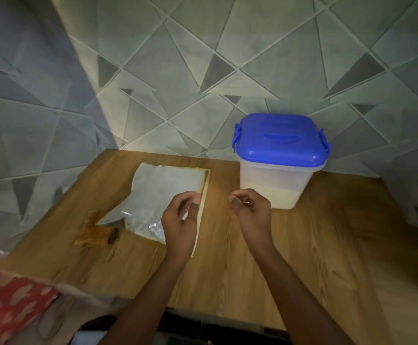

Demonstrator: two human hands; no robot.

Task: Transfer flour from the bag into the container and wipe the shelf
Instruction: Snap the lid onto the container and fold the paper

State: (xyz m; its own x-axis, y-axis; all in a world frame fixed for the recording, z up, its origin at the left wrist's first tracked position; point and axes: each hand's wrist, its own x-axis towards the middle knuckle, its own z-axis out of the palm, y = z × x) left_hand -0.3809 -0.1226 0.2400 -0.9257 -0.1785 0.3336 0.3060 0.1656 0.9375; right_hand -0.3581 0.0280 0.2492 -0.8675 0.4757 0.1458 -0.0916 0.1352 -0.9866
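An empty-looking flour bag (158,190) of clear plastic lies flat on the wooden shelf (327,245), left of centre. My left hand (180,220) rests over the bag's right edge, its fingers curled and pinching that edge. A translucent container (275,180) stands at the back right with its blue lid (277,138) clipped on. A low layer of pale flour shows through the container wall. My right hand (251,212) hovers just in front of the container, fingers curled together with nothing visible in them.
A brown damaged patch (95,230) marks the shelf surface beside the bag's near left corner. A tiled wall (203,70) with a triangle pattern rises right behind the shelf. Red patterned cloth (8,307) lies below the shelf's front left edge.
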